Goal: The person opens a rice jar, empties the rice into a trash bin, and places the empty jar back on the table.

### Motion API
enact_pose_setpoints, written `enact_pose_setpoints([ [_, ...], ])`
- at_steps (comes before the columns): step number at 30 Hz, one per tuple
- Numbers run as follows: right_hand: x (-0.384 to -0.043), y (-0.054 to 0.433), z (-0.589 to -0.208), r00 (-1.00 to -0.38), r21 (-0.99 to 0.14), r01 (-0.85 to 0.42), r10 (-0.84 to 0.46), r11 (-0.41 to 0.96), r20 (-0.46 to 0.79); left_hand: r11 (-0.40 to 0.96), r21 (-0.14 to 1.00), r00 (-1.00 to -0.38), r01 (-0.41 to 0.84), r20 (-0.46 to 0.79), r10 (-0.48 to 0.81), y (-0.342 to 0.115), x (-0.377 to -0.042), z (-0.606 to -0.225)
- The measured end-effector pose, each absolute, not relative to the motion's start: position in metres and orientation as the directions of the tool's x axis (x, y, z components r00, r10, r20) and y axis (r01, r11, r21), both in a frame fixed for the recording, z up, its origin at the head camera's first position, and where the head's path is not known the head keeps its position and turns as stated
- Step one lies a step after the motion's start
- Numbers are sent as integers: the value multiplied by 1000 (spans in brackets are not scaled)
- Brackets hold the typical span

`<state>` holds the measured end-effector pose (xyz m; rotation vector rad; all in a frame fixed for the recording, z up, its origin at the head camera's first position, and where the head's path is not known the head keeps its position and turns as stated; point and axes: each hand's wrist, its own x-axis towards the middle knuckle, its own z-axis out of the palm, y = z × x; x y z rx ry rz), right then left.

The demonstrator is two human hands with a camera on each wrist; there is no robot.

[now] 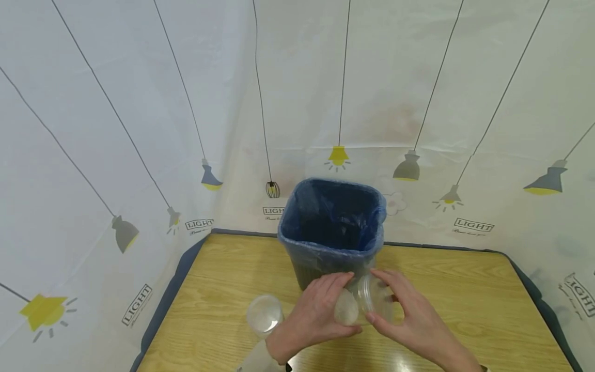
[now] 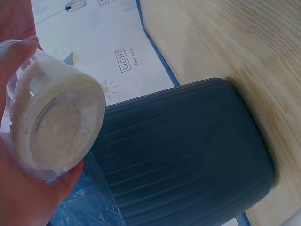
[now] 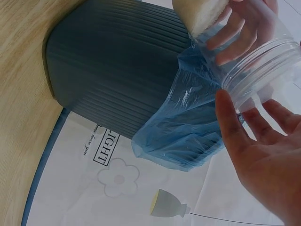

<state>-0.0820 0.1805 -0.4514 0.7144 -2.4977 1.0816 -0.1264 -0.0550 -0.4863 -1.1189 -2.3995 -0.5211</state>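
Observation:
My left hand (image 1: 318, 315) grips a clear plastic jar (image 2: 70, 113) round its side, just in front of the bin. The jar is tilted on its side, its base toward the left. Pale, grainy stuff (image 2: 61, 127) lies at the base end, while the part toward the mouth is see-through. With thumb and fingers spread round the ridged clear lid end (image 3: 261, 66), my right hand (image 1: 413, 320) holds the jar from the other side. Left-hand fingers show through the clear wall in the right wrist view. A second clear container (image 1: 265, 314) stands on the table beside my left wrist.
A dark bin (image 1: 309, 268) with a blue plastic liner (image 3: 188, 127) over its rim stands at the back of the wooden table (image 1: 232, 268). Behind and at the sides hangs a white sheet (image 1: 297, 103) printed with lamps.

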Motion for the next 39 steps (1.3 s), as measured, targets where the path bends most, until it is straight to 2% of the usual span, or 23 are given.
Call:
enact_pose_setpoints([
  [16, -83, 187, -453, -741, -477, -660, -401, 580, 538, 556, 195, -564, 808, 532, 632, -56, -126, -483],
  [29, -84, 189, -455, -724, -490, -685, -430, 539, 540, 538, 213, -559, 816, 526, 641, -57, -127, -485],
  [39, -84, 187, -455, -744, -524, -665, -408, 531, 530, 542, 217, -564, 812, 528, 635, -57, -128, -488],
])
